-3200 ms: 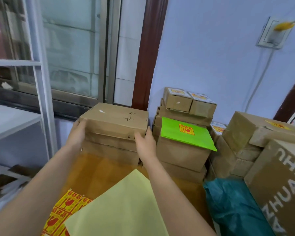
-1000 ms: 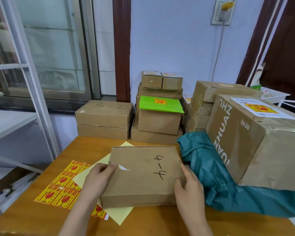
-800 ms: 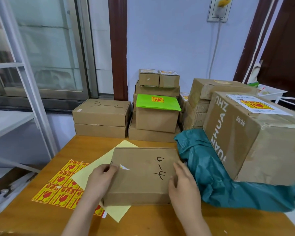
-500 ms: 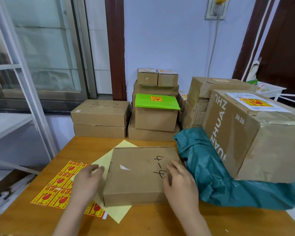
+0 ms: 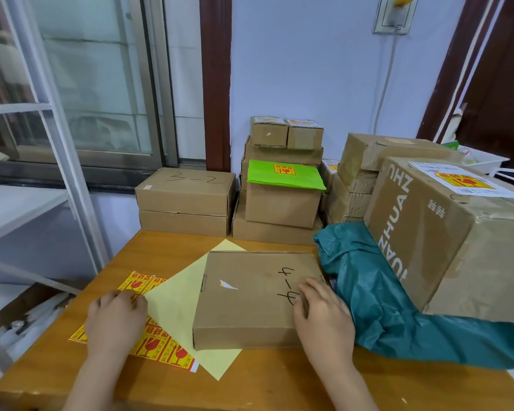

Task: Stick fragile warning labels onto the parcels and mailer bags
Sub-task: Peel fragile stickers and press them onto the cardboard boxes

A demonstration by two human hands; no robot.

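A flat cardboard box (image 5: 251, 298) marked "4-4" lies near the middle of the wooden desk (image 5: 166, 247), partly over a pale yellow sheet (image 5: 175, 304). The right hand (image 5: 324, 315) rests on the box's near right corner, its grip loose, fingers lying on the lid and clasping nothing. The left hand (image 5: 116, 318) sits on the sheet of red-and-yellow fragile labels (image 5: 161, 348) to the box's left, fingers curled at the sheet's far part; whether they pinch a label cannot be told. A teal mailer bag (image 5: 383, 307) lies to the right, under a large carton (image 5: 457, 241).
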